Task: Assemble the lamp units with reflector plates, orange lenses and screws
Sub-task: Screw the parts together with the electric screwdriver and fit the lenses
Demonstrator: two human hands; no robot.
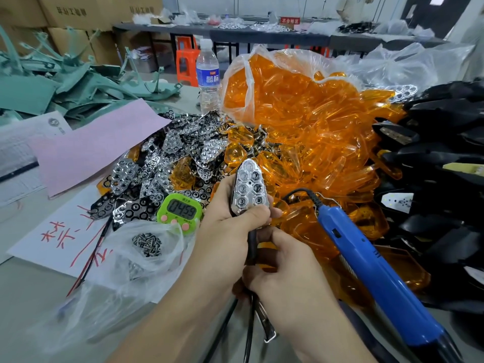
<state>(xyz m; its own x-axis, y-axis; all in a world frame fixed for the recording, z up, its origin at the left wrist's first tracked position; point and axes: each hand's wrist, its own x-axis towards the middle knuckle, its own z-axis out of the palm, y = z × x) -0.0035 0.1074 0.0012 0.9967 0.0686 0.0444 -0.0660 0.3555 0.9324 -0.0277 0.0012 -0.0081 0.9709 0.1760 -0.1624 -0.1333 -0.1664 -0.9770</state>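
Your left hand (230, 221) is clenched around a lamp unit (250, 189) with its reflector plate up, at center. Your right hand (282, 268) pinches its black stem. Orange lenses (314, 142) are heaped at 1 o'clock, screws (147, 244) at 8 o'clock.

cardboard boxes (65, 14) rear left | dark tables (262, 35) behind | orange stool (186, 64)

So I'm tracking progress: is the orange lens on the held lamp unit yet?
Not on. The lamp unit in the left hand shows its bare chrome reflector plate.
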